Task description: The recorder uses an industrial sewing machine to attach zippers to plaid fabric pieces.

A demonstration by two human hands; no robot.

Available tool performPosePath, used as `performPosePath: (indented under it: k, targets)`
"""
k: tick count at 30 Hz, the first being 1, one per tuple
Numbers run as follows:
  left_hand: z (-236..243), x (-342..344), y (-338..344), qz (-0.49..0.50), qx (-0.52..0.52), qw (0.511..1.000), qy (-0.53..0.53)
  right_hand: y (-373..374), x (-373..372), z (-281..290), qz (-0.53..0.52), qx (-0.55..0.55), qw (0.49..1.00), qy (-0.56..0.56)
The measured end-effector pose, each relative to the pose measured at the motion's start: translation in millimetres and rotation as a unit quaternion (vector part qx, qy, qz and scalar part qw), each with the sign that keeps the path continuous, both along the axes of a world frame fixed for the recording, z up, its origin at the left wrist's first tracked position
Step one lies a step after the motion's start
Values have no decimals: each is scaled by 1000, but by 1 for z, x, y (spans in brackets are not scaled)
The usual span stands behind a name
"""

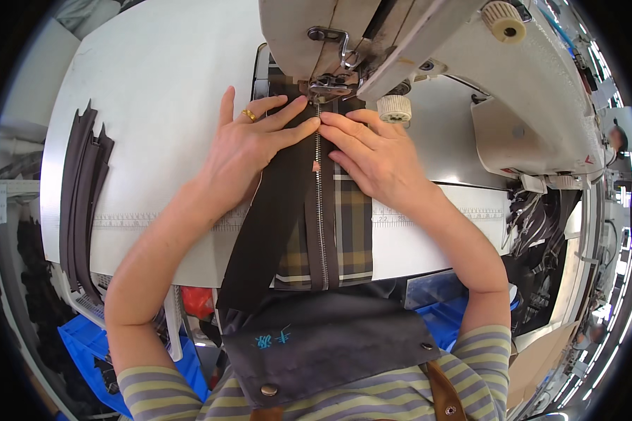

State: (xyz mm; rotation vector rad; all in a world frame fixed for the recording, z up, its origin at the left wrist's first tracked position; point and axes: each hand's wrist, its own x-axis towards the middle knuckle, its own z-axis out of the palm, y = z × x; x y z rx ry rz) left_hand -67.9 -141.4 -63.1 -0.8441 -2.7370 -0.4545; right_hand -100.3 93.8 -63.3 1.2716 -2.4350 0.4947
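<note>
A zipper (320, 231) with metal teeth runs lengthwise over a brown plaid cloth (354, 235) under the sewing machine (414, 38). A wide black fabric strip (260, 238) lies slantwise along the zipper's left side. My left hand (249, 144), with a ring on one finger, rests spread on the black strip, its fingertips close to the presser foot (314, 98). From the other side my right hand (379, 151) lies with outstretched fingers on the zipper's right edge, just in front of the foot. Both thumbs and forefingers come close together there. The needle tip is hard to make out.
Several dark zipper strips (84, 189) lie at the white table's left edge. A ruler scale (130, 219) crosses the table near its front. Hanging at the right is a bundle of dark strips (541, 224). Blue bins (84, 358) stand below; an apron (330, 344) covers my lap.
</note>
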Motion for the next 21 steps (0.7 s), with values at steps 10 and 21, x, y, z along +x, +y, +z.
performPosePath:
  k: [10, 21]
  targets:
    - [-6, -8, 0, 10, 24, 1000, 17, -4, -13, -9, 23, -22, 999, -18]
    - [17, 129, -4, -103, -26, 994, -10, 28, 146, 9, 112, 30, 977, -181]
